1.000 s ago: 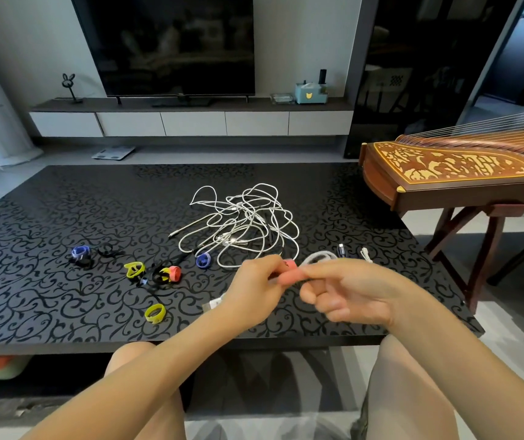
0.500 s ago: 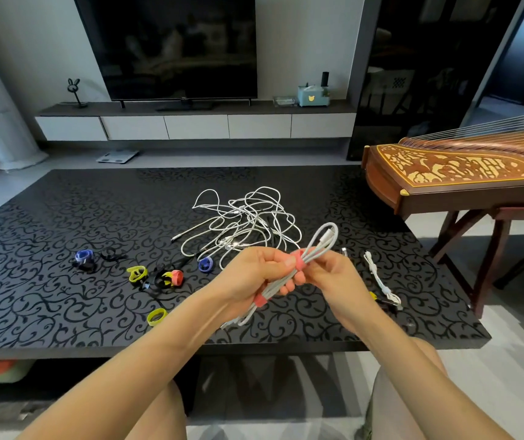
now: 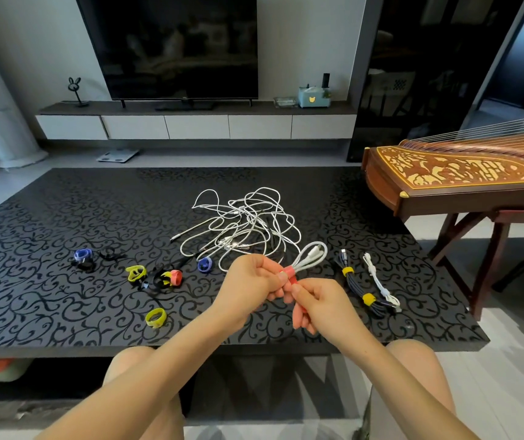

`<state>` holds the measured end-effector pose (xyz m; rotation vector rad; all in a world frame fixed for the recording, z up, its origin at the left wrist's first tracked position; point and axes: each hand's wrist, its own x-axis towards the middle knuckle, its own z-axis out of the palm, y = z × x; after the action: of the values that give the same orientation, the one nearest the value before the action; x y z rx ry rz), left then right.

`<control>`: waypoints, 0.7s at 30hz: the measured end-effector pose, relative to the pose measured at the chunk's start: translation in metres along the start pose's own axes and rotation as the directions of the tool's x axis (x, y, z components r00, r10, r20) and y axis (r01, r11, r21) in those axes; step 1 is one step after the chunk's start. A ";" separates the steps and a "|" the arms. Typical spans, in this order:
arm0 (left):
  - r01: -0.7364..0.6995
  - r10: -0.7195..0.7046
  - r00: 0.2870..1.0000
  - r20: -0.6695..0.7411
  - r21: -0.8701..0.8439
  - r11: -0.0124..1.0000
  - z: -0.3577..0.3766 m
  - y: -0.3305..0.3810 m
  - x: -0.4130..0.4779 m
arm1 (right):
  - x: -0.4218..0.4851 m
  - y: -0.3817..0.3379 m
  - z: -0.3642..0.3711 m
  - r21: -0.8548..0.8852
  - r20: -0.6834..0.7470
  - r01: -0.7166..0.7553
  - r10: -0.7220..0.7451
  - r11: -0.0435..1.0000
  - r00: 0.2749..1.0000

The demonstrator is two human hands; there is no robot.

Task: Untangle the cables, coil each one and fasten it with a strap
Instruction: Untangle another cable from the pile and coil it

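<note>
I hold a coiled white cable (image 3: 313, 255) above the near middle of the black table (image 3: 48, 296). A pink strap (image 3: 289, 271) wraps its middle. My left hand (image 3: 254, 281) pinches the bundle at the strap. My right hand (image 3: 317, 304) grips the bundle's lower part, where a second pink strap shows between its fingers. A tangle of white cables (image 3: 245, 223) lies behind my hands. To the right lie a dark cable with yellow straps (image 3: 359, 285) and a small white cable (image 3: 379, 282).
Loose straps lie left of my hands: blue (image 3: 82, 255), yellow (image 3: 136, 273), pink and black (image 3: 172, 278), another yellow (image 3: 156, 317), another blue (image 3: 204, 265). A wooden zither (image 3: 451, 179) on a stand sits beside the table's right edge. A TV unit stands behind.
The bundle turned from hidden between my hands to angled up and right. My right hand slid down to its lower end. The two finished cables at the right came into view.
</note>
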<state>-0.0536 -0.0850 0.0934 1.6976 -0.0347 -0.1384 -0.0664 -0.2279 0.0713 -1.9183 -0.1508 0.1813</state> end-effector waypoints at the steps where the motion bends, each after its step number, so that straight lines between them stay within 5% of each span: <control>1: -0.045 0.047 0.998 -0.030 0.064 0.997 0.002 -0.001 0.000 | -0.001 -0.002 -0.001 0.021 0.010 -0.032 0.031 0.999 0.999; 7: -0.229 0.280 0.952 -0.124 0.318 0.920 0.011 -0.006 -0.003 | -0.007 -0.025 -0.008 0.271 0.067 -0.172 0.159 0.947 0.985; 11: -0.519 0.638 0.770 0.000 0.583 0.626 0.011 -0.011 0.004 | 0.002 -0.038 -0.016 0.492 0.136 -0.284 0.250 0.823 0.959; 15: -0.657 0.748 0.640 0.179 0.633 0.410 0.003 -0.011 0.007 | 0.004 -0.044 -0.023 0.648 0.273 -0.411 0.309 0.641 0.911; 18: -0.683 0.744 0.628 0.227 0.619 0.388 -0.002 -0.008 0.007 | 0.003 -0.048 -0.027 0.669 0.340 -0.444 0.286 0.595 0.896; 21: -0.648 0.706 0.683 0.186 0.599 0.469 -0.002 -0.010 0.011 | -0.001 -0.048 -0.034 0.669 0.349 -0.427 0.250 0.608 0.903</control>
<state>-0.0429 -0.0828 0.0830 2.2255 -0.7829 0.6407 -0.0618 -0.2425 0.1278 -1.0752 0.1412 0.6257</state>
